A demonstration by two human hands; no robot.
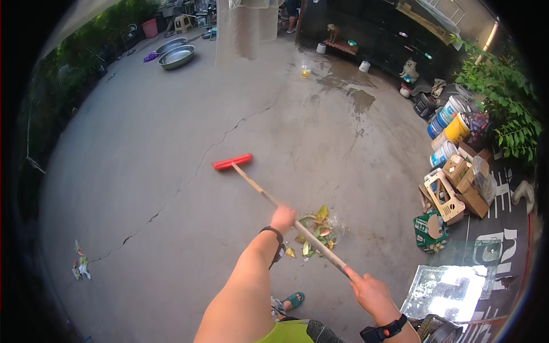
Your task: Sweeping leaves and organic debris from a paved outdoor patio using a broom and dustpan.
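A push broom with a red head (232, 162) and a long wooden handle (319, 245) slants across the concrete floor before me. My left hand (284, 218) grips the handle about midway along. Near its upper end, my right hand (369, 292) is closed around the wood, index finger laid along it. The broom head is on or just above the floor, close to a long crack. Just right of my left hand lies a pile of food scraps (319, 236) with melon rinds, leaves and clear plastic. A smaller heap of scraps (81, 265) sits far to the left.
Along the right edge stand paint buckets (454, 128), cardboard boxes (467, 182), a green carton (429, 231) and a shiny glass sheet (444, 291). Two metal basins (176, 58) rest at the back left. A plastic bottle (305, 69) stands near wet patches. Translucent sheeting (246, 32) hangs at the back.
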